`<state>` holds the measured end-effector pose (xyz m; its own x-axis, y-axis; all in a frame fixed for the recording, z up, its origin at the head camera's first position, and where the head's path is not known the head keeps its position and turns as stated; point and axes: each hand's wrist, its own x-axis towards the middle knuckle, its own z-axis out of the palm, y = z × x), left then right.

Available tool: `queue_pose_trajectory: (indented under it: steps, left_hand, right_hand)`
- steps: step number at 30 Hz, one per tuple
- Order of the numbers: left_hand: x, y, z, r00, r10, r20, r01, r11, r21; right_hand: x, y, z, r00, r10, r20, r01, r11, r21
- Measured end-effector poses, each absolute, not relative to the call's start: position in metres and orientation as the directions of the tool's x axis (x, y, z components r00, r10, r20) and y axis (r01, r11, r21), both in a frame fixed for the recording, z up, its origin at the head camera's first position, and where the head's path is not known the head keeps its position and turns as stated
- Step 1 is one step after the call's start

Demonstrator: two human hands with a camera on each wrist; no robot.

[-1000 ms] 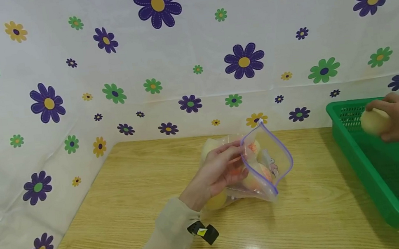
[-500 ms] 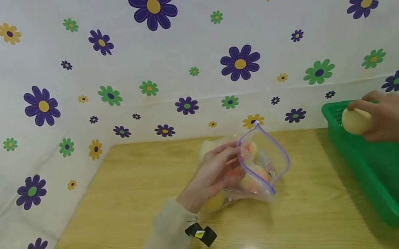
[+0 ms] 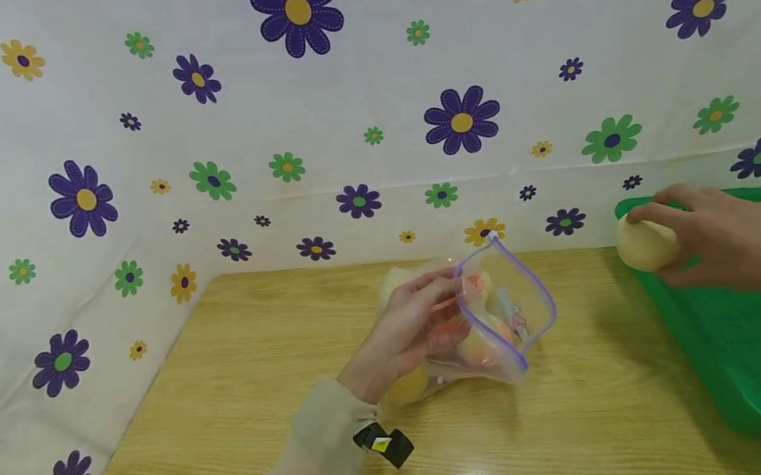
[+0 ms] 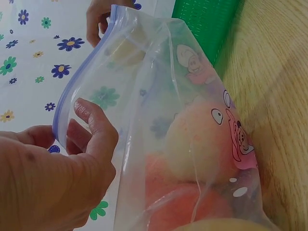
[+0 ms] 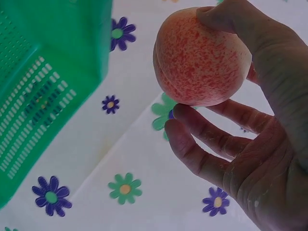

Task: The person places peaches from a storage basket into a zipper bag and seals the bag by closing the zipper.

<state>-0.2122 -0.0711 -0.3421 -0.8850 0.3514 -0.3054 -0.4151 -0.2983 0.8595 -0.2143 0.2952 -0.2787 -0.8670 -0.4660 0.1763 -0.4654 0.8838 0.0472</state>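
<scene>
A peach (image 3: 646, 243) is held by the right hand (image 3: 723, 243); it is gripped between thumb and fingertips. The clear bag (image 4: 144, 91) is pinched by the left hand (image 3: 409, 329).

I see red-speckled peach (image 5: 202, 57) raised near basket (image 3: 713, 363); clear zip bag (image 4: 156, 118) (mouth gaping, fruit (image 4: 197, 144) inside) on desk (image 3: 259, 347).

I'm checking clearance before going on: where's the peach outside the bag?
Head view, right side: the peach is in the grip of the right hand, by the left edge of the green basket, right of the zip bag.
</scene>
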Motion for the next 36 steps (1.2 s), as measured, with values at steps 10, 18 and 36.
queue_pose_trajectory:
  steps: [10,18,36]
  left_hand:
    - [-0.214,-0.072,-0.342,-0.887,0.333,-0.319,-0.417,-0.284,0.863]
    - [-0.214,-0.072,-0.342,-0.886,0.34,-0.315,-0.413,-0.271,0.869]
    - [-0.212,-0.071,-0.335,-0.888,0.319,-0.332,-0.419,-0.259,0.87]
  right_hand:
    - [-0.204,0.26,-0.276,-0.774,-0.582,0.249,-0.584,0.808,0.075]
    - [-0.201,0.232,-0.277,-0.719,-0.65,0.245,-0.664,0.747,0.033]
    - [-0.205,0.181,-0.289,-0.624,-0.746,0.234,-0.765,0.643,0.01]
